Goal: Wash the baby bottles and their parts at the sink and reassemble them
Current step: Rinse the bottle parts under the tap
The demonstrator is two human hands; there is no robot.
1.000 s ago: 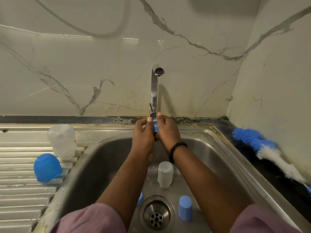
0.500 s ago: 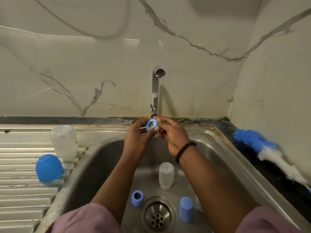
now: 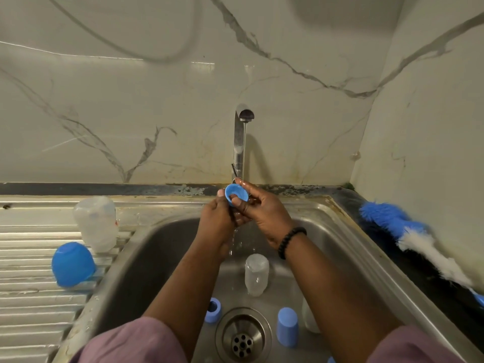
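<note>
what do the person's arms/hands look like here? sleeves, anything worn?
Two bare hands, no gloves: left hand, right hand. Forearms are bare up to mauve-pink sleeves at the bottom edge of the view. The right wrist wears a black beaded bracelet; the left wrist shows nothing worn. No rings visible on the fingers; some fingernails look light.

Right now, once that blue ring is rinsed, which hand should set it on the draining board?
Left, probably. The draining board lies on the left side of the sink, and the left hand already pinches the blue ring. The right hand would have to cross over the left arm.
</note>
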